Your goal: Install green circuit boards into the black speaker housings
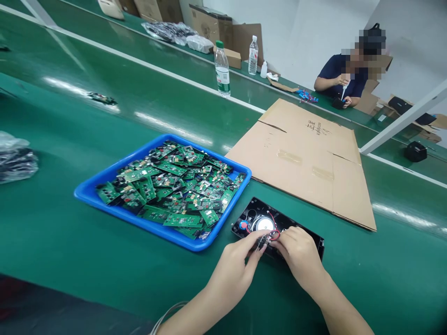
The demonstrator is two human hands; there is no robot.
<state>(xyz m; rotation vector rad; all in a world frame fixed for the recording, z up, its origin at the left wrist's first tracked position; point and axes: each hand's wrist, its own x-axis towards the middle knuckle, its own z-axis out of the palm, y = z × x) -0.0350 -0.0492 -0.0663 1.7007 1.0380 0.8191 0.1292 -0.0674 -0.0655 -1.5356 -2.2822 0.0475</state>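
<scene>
My left hand (240, 258) pinches a small circuit board (262, 241) on edge between thumb and fingers. Close against it, my right hand (302, 249) has its fingertips closed at the thin red and black wires (275, 230) beside the board; whether they grip a plug or the wire itself is hidden. Both hands are over an open black speaker housing (256, 207) lying on the green table. Inside the housing sits a round speaker (264, 224) with a pale centre, and a small blue and red part (243, 225) lies to its left. My right hand covers part of the housing.
Left of the housing, a blue tray (129, 217) holds a heap of green circuit boards (181, 186). Flattened cardboard (307, 144) lies behind. Beyond stand two bottles (222, 77), and one board (102, 98) lies alone. Across the bench, another person (344, 77) handles a black part.
</scene>
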